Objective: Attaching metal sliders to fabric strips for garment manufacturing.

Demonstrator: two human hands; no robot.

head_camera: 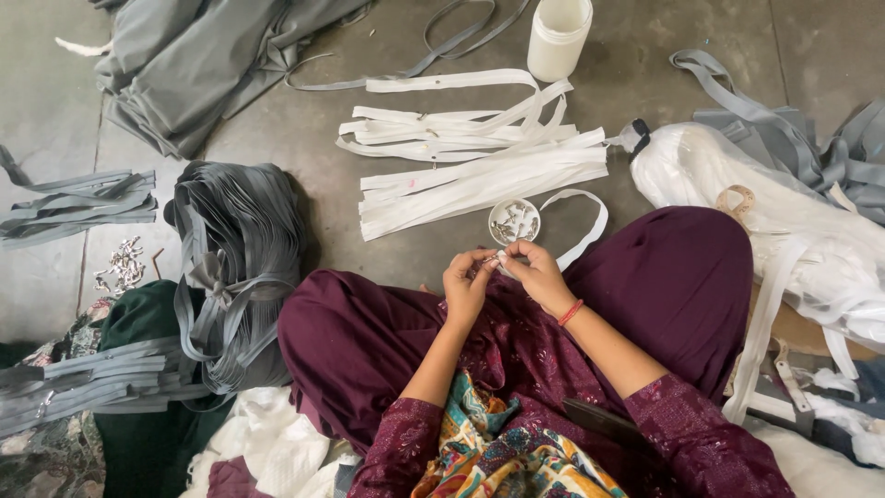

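Your hands are together over your lap, fingertips meeting. Your left hand (467,277) pinches something small and metallic, too tiny to tell for sure. Your right hand (532,267), a red bangle (571,313) at its wrist, is closed on the end of a white tape (581,235). That tape loops away to the right and far side, round over the floor (313,129) and back along your knee.

Just beyond your fingers sits a small round dish (513,221) of little metal pieces, close by on the floor. Farther off, a spread of white strips (470,152) lies in loose rows, and a white jar (558,37) stands at the far edge.

To your left, a thick bundle of grey tape (235,267) is tied about its middle, touching your leg. More grey strips (78,203) lie well apart at the far left, with a small heap of metal bits (124,266) near them. Folded grey cloth (184,65) sits far left. On your right, a clear bag (784,212) of white stuff rests against your knee.
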